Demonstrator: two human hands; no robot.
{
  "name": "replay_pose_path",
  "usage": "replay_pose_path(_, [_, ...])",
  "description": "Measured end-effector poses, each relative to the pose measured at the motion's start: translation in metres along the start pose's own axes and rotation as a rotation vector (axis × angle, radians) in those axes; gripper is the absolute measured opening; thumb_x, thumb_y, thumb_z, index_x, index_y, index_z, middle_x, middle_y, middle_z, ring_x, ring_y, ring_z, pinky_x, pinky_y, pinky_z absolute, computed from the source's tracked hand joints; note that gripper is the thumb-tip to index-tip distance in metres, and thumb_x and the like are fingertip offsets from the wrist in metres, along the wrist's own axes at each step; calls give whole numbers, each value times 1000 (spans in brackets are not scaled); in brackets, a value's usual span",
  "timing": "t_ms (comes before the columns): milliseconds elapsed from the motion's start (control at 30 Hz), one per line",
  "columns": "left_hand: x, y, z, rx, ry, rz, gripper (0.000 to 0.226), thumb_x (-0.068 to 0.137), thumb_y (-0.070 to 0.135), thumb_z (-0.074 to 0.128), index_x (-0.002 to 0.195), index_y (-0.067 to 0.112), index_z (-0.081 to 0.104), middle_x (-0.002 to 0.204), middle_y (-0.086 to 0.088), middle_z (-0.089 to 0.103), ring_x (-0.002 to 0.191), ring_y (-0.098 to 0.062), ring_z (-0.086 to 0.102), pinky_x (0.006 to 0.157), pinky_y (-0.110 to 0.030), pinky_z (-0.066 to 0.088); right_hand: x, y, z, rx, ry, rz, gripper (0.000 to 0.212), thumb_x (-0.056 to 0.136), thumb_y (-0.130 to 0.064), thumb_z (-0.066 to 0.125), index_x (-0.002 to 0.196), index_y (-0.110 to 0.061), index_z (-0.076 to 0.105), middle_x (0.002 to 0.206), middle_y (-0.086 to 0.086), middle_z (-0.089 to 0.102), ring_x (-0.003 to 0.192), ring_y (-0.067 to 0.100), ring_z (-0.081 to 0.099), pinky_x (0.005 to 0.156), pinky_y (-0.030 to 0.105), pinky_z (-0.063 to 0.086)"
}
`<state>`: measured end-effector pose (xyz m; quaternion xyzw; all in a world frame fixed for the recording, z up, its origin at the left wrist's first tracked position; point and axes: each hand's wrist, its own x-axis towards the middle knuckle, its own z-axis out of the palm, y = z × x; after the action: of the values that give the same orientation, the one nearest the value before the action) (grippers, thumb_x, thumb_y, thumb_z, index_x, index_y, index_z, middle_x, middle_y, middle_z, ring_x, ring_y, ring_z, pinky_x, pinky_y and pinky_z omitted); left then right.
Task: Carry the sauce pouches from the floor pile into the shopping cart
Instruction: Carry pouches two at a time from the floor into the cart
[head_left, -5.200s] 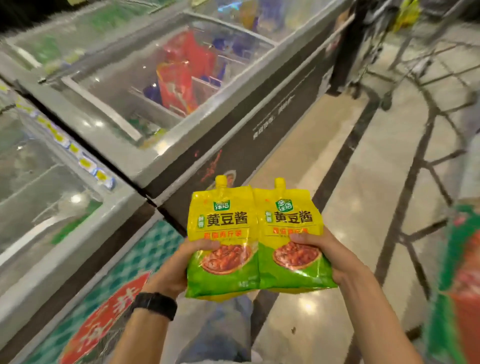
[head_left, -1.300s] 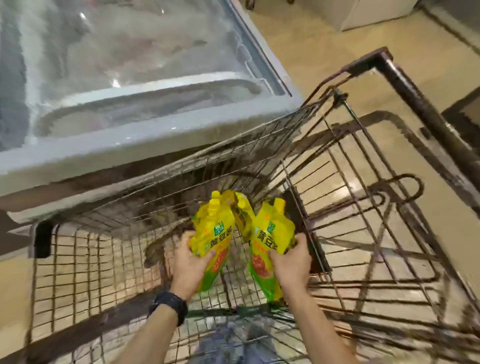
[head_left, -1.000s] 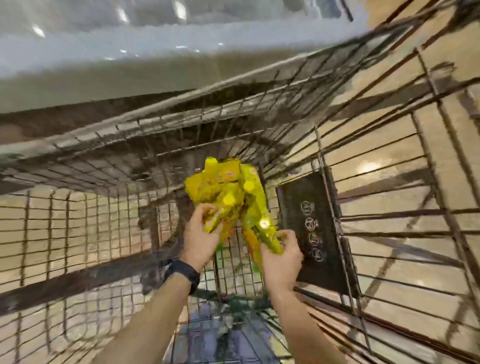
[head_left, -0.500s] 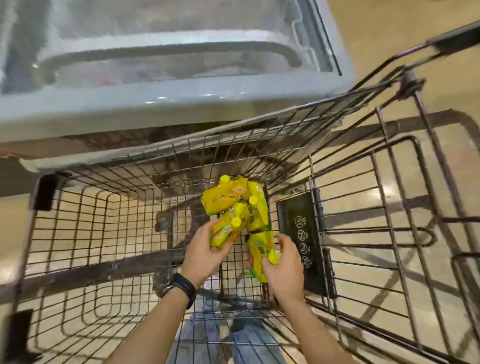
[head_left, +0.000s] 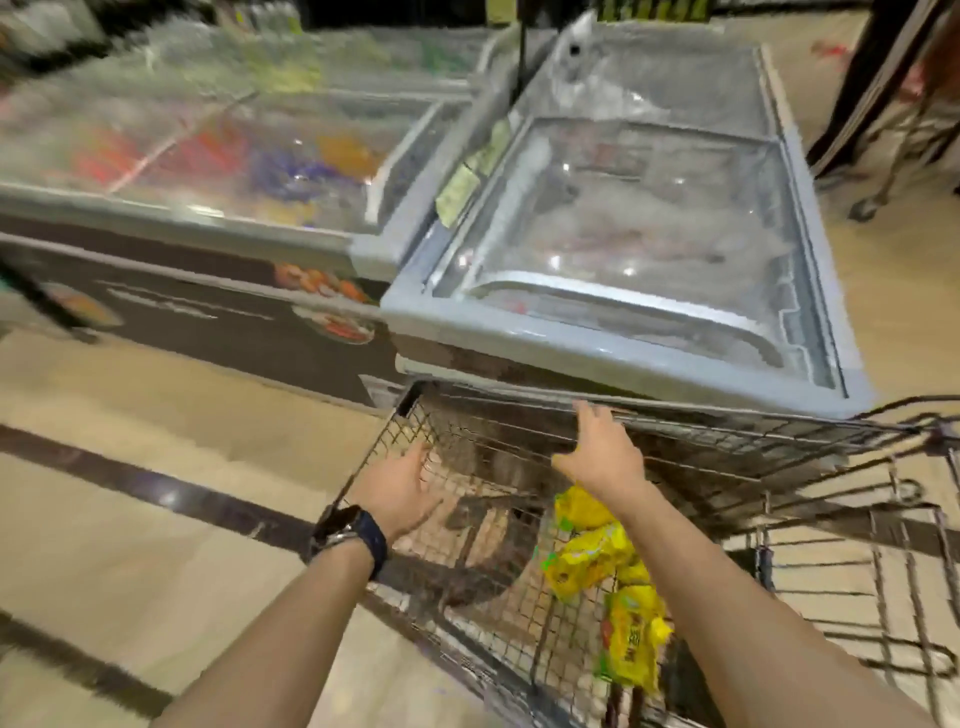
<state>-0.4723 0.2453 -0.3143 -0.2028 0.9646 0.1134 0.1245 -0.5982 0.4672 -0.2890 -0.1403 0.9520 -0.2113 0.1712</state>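
Several yellow-and-green sauce pouches (head_left: 602, 561) lie in the wire shopping cart (head_left: 810, 447), partly hidden under my right forearm; one pouch (head_left: 631, 642) lies nearer to me. My left hand (head_left: 402, 486), with a black watch on its wrist, hovers above the cart's left rim with relaxed fingers and holds nothing. My right hand (head_left: 602, 454) is spread above the cart's far side, fingers straight, also holding nothing. The floor pile is out of view.
The cart stands against a grey glass-topped chest freezer (head_left: 639, 353). A longer dark-fronted freezer (head_left: 208, 312) runs to the left. Tan tiled floor with dark stripes (head_left: 130, 483) lies on the left. Another cart's wheel and frame (head_left: 878, 197) show at the upper right.
Both hands have let go of the pouches, which now lie in the cart. The hands have lifted up and apart above the basket, and the view has swung up and left.
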Motion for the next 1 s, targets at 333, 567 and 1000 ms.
replay_pose_path(333, [-191,-183,-151,177,354,-454,67,87,60,53,144,32,35,128,-4,59,113,-29,59,89,-38,54,-78,-269,-17,-230,3,-605,79,80,-33,73,147,-24,31,143,9,45,129,29,46,99,45,49])
replay_pose_path(567, [-364,-271,-184,131,447,-808,68,88,56,55,146,28,34,132,-6,58,116,-29,59,92,-40,51,-185,-401,16,-300,-86,-948,82,81,-37,70,150,-27,27,143,7,42,128,29,47,93,41,49])
replay_pose_path(1000, [-462,-333,-200,139,505,-1158,70,82,67,54,140,30,40,117,-3,63,99,-22,63,71,-31,53,-234,-536,56,-391,-212,-1278,77,80,-29,69,147,-28,32,142,7,47,124,27,52,95,38,51])
